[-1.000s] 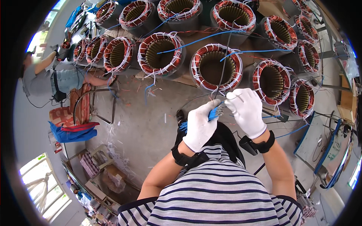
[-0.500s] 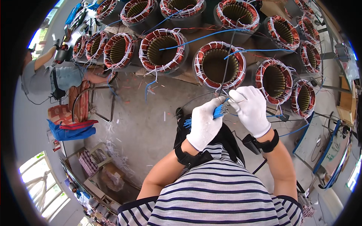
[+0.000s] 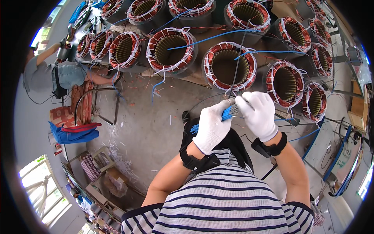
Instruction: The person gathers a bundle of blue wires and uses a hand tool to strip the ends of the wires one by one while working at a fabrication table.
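My left hand (image 3: pixel 212 126), in a white glove, is closed around a bundle of short blue wires (image 3: pixel 228 112). Their grey stripped ends stick out toward my right hand. My right hand (image 3: pixel 260 116), also gloved in white, has thumb and fingers pinched together beside those ends; what lies between the fingertips is too small to make out. Just beyond both hands stands a motor stator (image 3: pixel 250 74) with copper windings laced in white cord. Thin leads run from its near rim down to my hands. A long dark lead (image 3: pixel 238 58) crosses over its bore.
Several more wound stators (image 3: pixel 171 50) crowd the bench, with loose blue wires (image 3: pixel 272 52) draped across them. At left another person (image 3: pixel 68 78) works by the bench. A chair frame (image 3: pixel 117 105) and a blue bag (image 3: pixel 74 136) are there too. White scraps litter the floor (image 3: pixel 152 128).
My right fingers have moved slightly and curl closer together. A blue piece seen between my hands no longer shows. My left hand keeps its grip on the bundle. The view has shifted slightly.
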Demonstrator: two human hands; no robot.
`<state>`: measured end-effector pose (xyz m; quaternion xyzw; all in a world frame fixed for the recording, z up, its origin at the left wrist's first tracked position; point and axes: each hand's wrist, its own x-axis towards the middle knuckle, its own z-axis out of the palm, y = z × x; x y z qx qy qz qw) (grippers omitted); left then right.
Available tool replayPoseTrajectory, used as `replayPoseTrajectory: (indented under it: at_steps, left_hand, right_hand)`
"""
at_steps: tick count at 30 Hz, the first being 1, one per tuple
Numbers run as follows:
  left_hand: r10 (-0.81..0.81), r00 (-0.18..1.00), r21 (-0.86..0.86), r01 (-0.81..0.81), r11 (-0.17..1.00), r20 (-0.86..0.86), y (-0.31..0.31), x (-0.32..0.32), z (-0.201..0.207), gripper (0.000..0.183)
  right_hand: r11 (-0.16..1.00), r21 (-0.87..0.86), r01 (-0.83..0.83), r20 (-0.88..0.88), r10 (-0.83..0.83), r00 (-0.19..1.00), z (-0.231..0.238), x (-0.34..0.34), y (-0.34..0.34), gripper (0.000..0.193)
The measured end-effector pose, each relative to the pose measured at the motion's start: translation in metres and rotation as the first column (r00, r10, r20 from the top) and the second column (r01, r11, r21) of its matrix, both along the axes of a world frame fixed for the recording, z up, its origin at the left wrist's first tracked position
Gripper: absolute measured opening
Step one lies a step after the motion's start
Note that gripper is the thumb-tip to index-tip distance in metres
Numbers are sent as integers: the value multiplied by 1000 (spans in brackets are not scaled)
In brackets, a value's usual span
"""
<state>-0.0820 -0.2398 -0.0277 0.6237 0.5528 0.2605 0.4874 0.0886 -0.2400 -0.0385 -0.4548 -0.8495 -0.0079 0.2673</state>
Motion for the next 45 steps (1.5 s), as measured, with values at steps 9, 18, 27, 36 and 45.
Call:
replayPoseTrajectory:
  at_steps: [9,18,27,36,45]
  left_hand:
    - [-38,999,108,35,994,25,5,-6,-13,32]
    - [-53,992,-42,59,997,116,12,-11,-4,23]
    - [-70,990,-24,73,997,123,18,-13,-4,20]
    - [-79,991,-68,86,994,109,18,-13,-4,19]
    - [-62,993,-201,80,976,98,21,-14,-3,20]
  right_hand:
    - [842,-527,118,-448,-393,803,-11,-19,-6,11]
    - [894,-382,234,-319,-365,874,9,-14,-7,14]
    - [248,-852,-461,-459,-777,430,16,-10,-10,20]
    - [474,-876,-90,-415,-647,640,-1,-13,-3,10]
    - [952,-69,300,-95,-305,948,17,-18,-4,18]
